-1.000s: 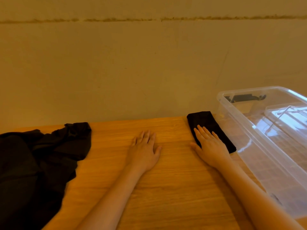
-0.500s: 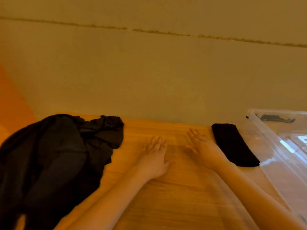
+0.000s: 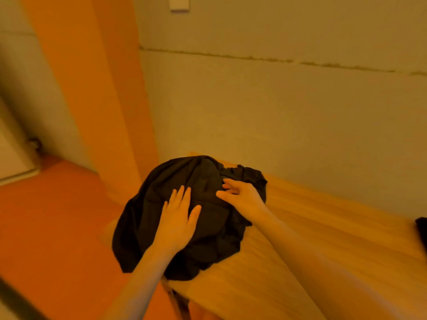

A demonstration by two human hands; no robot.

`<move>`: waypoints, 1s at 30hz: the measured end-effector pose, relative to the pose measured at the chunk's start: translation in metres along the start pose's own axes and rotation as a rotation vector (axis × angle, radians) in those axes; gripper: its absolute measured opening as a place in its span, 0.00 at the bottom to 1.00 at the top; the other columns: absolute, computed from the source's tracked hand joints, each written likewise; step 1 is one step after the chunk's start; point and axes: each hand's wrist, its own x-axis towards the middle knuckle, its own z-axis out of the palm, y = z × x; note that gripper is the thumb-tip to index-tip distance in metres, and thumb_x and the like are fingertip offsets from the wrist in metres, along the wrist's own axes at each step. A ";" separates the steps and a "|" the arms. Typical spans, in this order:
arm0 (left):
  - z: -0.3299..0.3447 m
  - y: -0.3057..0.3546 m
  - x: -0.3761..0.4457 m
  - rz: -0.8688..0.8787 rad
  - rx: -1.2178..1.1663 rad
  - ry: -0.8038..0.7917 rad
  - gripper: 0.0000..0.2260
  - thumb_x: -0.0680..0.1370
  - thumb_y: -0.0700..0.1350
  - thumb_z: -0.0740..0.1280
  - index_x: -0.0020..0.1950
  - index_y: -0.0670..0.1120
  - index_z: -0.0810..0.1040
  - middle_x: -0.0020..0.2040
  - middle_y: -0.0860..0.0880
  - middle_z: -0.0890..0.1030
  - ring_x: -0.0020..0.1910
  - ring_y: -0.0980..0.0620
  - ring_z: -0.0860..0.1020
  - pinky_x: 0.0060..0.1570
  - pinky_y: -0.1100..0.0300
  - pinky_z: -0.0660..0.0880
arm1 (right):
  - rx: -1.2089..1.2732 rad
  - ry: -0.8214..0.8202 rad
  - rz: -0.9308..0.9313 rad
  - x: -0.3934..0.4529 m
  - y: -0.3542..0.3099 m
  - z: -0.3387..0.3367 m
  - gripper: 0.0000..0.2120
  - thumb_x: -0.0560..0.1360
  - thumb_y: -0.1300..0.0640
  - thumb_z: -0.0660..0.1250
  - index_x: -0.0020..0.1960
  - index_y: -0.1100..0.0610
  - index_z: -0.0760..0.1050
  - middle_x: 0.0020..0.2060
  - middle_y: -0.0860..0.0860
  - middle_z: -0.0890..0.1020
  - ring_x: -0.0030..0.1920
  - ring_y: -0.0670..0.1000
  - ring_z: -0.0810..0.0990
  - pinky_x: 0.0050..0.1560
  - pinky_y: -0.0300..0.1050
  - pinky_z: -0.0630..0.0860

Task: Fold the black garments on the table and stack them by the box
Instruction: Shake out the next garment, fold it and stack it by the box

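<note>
Orange floor (image 3: 57, 227), beige wall (image 3: 277, 116) with a white plate (image 3: 179, 3).

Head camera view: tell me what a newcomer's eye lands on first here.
The crumpled heap of black fabric garments at the left end of the wooden table, spilling over its edge, stands out most. Both bare hands lie on it: the left hand flat with straight fingers, the right hand reaching onto the top of the heap. A dark folded piece peeks in at the far right edge.
</note>
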 end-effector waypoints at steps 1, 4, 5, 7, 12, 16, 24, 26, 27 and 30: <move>0.004 -0.002 -0.003 0.008 -0.074 0.042 0.25 0.82 0.54 0.50 0.77 0.48 0.51 0.78 0.50 0.49 0.77 0.53 0.45 0.74 0.53 0.45 | 0.007 0.003 0.013 0.003 -0.001 0.006 0.29 0.72 0.50 0.70 0.70 0.56 0.67 0.63 0.50 0.75 0.61 0.50 0.75 0.61 0.44 0.73; 0.009 -0.003 -0.007 0.010 -0.187 0.158 0.22 0.82 0.51 0.52 0.76 0.48 0.57 0.77 0.51 0.55 0.76 0.55 0.49 0.74 0.55 0.48 | -0.063 0.031 -0.001 0.005 0.004 0.017 0.16 0.73 0.53 0.70 0.56 0.61 0.79 0.50 0.55 0.82 0.50 0.54 0.80 0.52 0.47 0.78; 0.008 -0.002 -0.008 0.016 -0.204 0.174 0.22 0.82 0.51 0.53 0.76 0.48 0.59 0.77 0.51 0.56 0.76 0.55 0.50 0.75 0.55 0.48 | -0.071 0.051 -0.012 0.004 0.006 0.017 0.11 0.73 0.55 0.69 0.46 0.63 0.80 0.42 0.58 0.82 0.43 0.55 0.80 0.45 0.48 0.78; 0.003 0.000 -0.009 0.043 -0.237 0.198 0.21 0.82 0.51 0.54 0.74 0.48 0.61 0.76 0.52 0.58 0.76 0.55 0.51 0.75 0.55 0.49 | -0.050 0.106 -0.019 0.002 0.003 0.012 0.17 0.75 0.57 0.67 0.30 0.61 0.70 0.28 0.56 0.73 0.29 0.53 0.72 0.33 0.44 0.71; -0.025 0.026 0.005 0.194 -0.399 0.184 0.20 0.79 0.50 0.61 0.72 0.51 0.66 0.71 0.58 0.63 0.73 0.57 0.59 0.71 0.61 0.56 | 0.043 0.135 -0.114 0.001 -0.026 -0.018 0.13 0.77 0.58 0.63 0.39 0.66 0.75 0.35 0.61 0.79 0.37 0.55 0.79 0.42 0.49 0.76; -0.068 0.066 0.040 0.367 -0.456 0.013 0.28 0.78 0.49 0.64 0.75 0.54 0.56 0.73 0.59 0.58 0.73 0.59 0.55 0.72 0.60 0.56 | 0.218 0.015 -0.246 -0.006 -0.067 -0.047 0.13 0.80 0.63 0.57 0.38 0.55 0.73 0.27 0.45 0.77 0.28 0.40 0.77 0.31 0.34 0.74; -0.135 0.131 0.089 0.368 -0.600 -0.345 0.06 0.77 0.44 0.67 0.52 0.46 0.80 0.46 0.49 0.83 0.44 0.55 0.82 0.47 0.62 0.78 | 0.166 0.143 -0.383 -0.010 -0.120 -0.145 0.14 0.81 0.61 0.55 0.38 0.57 0.71 0.28 0.49 0.74 0.25 0.41 0.74 0.26 0.34 0.72; -0.143 0.137 0.095 0.362 -0.631 -0.408 0.08 0.76 0.46 0.66 0.52 0.45 0.81 0.48 0.48 0.84 0.46 0.52 0.83 0.47 0.63 0.79 | 0.162 0.242 -0.382 -0.015 -0.124 -0.175 0.14 0.81 0.60 0.55 0.37 0.56 0.71 0.31 0.50 0.74 0.28 0.41 0.75 0.29 0.34 0.74; -0.147 0.140 0.097 0.373 -0.635 -0.446 0.11 0.75 0.49 0.67 0.52 0.45 0.81 0.49 0.47 0.84 0.47 0.51 0.83 0.47 0.64 0.79 | 0.173 0.302 -0.386 -0.019 -0.126 -0.190 0.14 0.81 0.60 0.54 0.38 0.56 0.71 0.32 0.50 0.75 0.31 0.42 0.76 0.31 0.34 0.76; -0.155 0.156 0.101 0.410 -0.632 -0.477 0.18 0.66 0.60 0.73 0.46 0.47 0.82 0.47 0.48 0.85 0.47 0.51 0.83 0.44 0.65 0.78 | 0.257 0.496 -0.386 -0.032 -0.135 -0.237 0.14 0.81 0.59 0.53 0.40 0.56 0.71 0.37 0.52 0.77 0.39 0.48 0.78 0.36 0.37 0.79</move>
